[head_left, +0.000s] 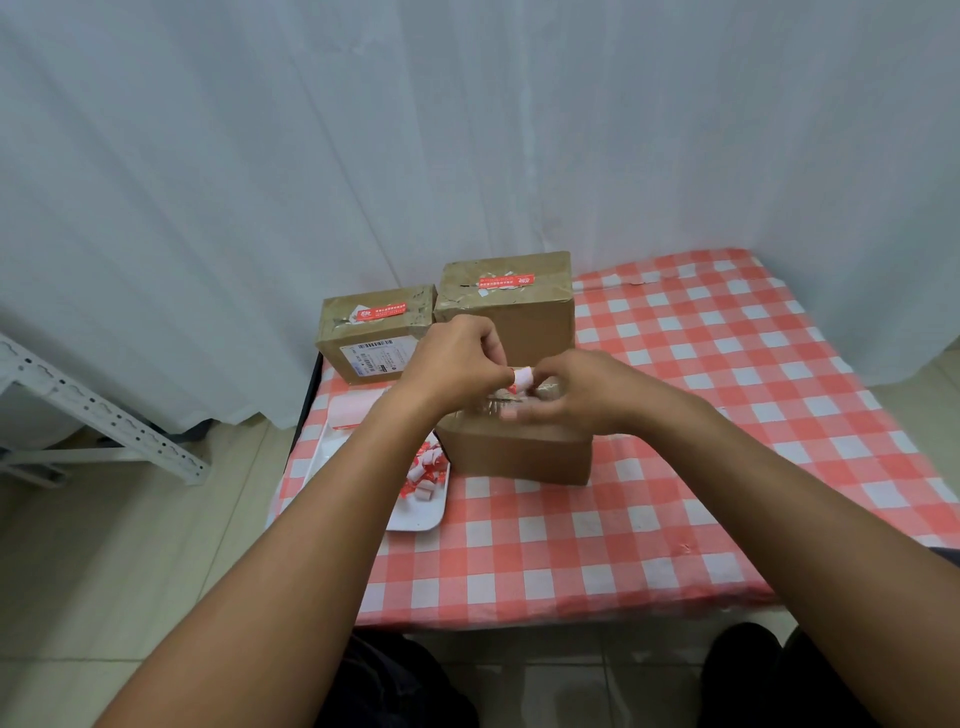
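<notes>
1. Possibly the near brown cardboard box (519, 460) is dragged by a hard pull.
2. The white scrap tray (423, 514) beside it may be knocked.
3. The rolled red-and-white sticker (522, 378), pinched over the box by left hand (457, 364) and right hand (576, 395), may be torn.

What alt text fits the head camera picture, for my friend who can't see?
A left hand and a right hand pinch a rolled sticker over a brown box on a checked tablecloth. Two more boxes stand behind it; a tray of rolled stickers lies beside it.
</notes>
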